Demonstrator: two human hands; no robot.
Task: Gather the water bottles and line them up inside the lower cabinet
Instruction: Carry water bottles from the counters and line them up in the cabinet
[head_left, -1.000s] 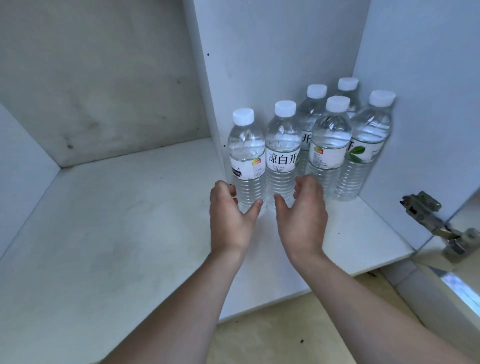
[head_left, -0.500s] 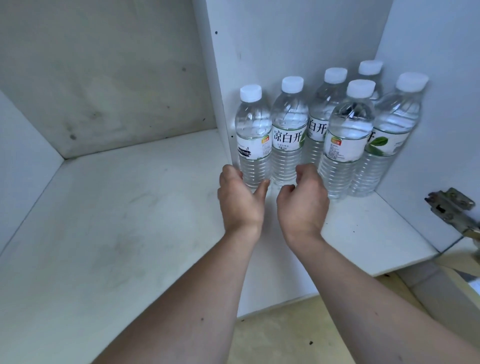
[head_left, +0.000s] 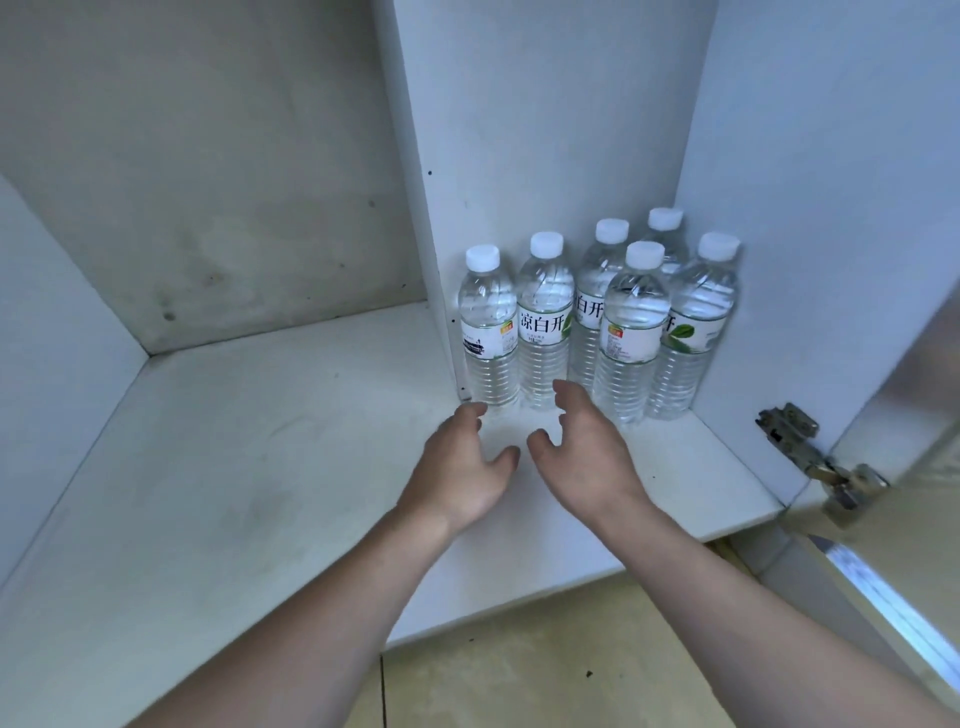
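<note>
Two hands at frame centre, left hand (head_left: 460, 467) and right hand (head_left: 587, 452), now pulled back off the bottles they gripped before, fingers loosely spread, holding nothing, just short of six capped water bottles (head_left: 597, 322) upright in the cabinet (head_left: 701, 452) right compartment, one label reading 凉白开 (head_left: 542, 325).

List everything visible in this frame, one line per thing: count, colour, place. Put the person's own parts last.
water bottles: six, clear with white caps, upright and clustered in the right cabinet compartment.
cabinet shelf: one, white and scuffed, beneath bottles and hands.
divider panel: one, white, left of the bottles.
door hinge: one, metal, right edge.
floor: tan, below the shelf.
left hand: one, fingers loosely spread, in front of the bottles, holding nothing.
right hand: one, fingers loosely spread, in front of the bottles, holding nothing.
</note>
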